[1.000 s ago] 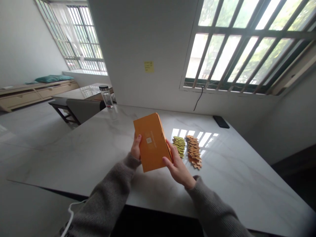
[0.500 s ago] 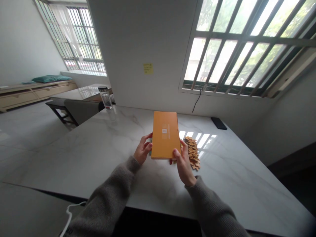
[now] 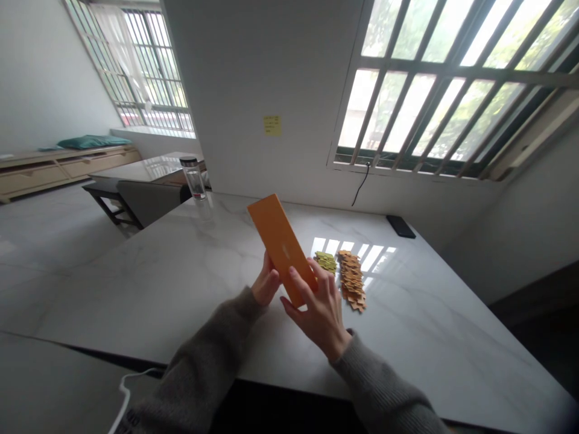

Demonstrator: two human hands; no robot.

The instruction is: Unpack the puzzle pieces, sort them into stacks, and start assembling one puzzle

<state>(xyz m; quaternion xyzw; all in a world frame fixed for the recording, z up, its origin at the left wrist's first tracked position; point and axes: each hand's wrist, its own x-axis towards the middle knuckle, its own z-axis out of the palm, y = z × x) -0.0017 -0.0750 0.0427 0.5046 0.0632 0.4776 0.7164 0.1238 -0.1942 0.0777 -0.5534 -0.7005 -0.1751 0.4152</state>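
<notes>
An orange box (image 3: pixel 278 241) is held tilted above the table, one narrow side facing me and its upper end leaning left. My left hand (image 3: pixel 266 282) grips its lower left, the fingers partly hidden behind it. Around the lower right end is my right hand (image 3: pixel 319 307), with the thumb under the near corner and a finger pressed on the side. Just beyond my right hand lies a pile of green puzzle pieces (image 3: pixel 326 261), partly covered by the fingers. Beside it, a row of brown puzzle pieces (image 3: pixel 351 280) overlaps in a long stack.
The white marble-patterned table (image 3: pixel 190 259) carries a glass bottle (image 3: pixel 194 181) at the back left and a black phone (image 3: pixel 400 226) at the back right. A yellow note (image 3: pixel 272 125) sticks to the wall. A white cable (image 3: pixel 124 392) hangs at the front left edge.
The orange box has turned from its broad face to a narrow side and tilted left. My right hand has shifted left along it, and the green pieces now show.
</notes>
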